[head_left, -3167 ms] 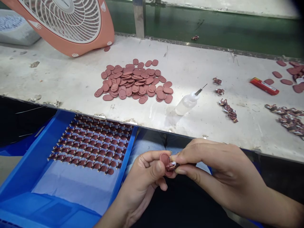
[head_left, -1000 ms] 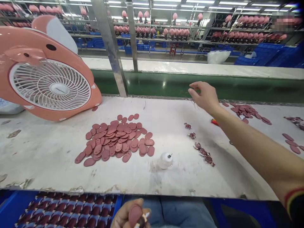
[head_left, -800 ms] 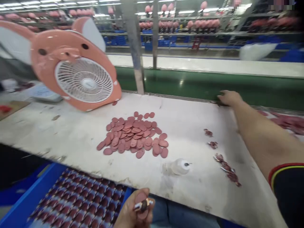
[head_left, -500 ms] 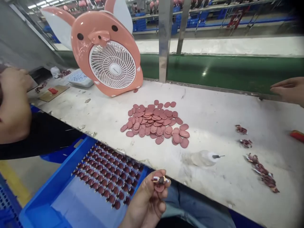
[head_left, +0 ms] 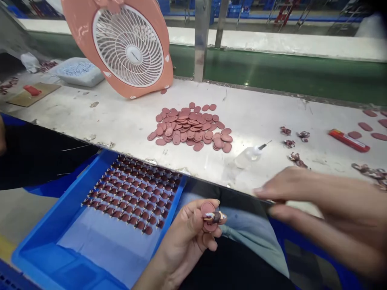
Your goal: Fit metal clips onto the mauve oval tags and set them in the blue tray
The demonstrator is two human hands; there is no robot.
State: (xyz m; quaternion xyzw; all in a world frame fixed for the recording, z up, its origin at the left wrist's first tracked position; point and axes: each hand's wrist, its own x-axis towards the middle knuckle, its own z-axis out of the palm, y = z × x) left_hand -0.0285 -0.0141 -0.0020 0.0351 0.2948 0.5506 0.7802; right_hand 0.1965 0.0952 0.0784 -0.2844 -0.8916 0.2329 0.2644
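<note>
My left hand, in front of the table edge, pinches a reddish-brown oval piece between thumb and fingers. Across its middle sits a small dark-brown, cream and white part shaped like a bow. At the right, my right hand hangs over the table's front edge, thumb and fingers stretched out and apart, with nothing visible between them. Beyond my hands lies a heap of similar oval pieces, some with small holes. A clear bottle with a needle tip rests on its side nearby. Small brown bow-like parts are scattered beside it.
Below the table edge, a blue bin holds rows of finished-looking brown pieces on a pale sheet. An orange animal-shaped fan stands behind the heap. A red-and-yellow utility knife lies right. A white tray and another person's dark sleeve are left.
My right hand has come in from the far right, nearer my left hand. The left hand still holds the oval piece. The view has tipped downward and shifted right.
</note>
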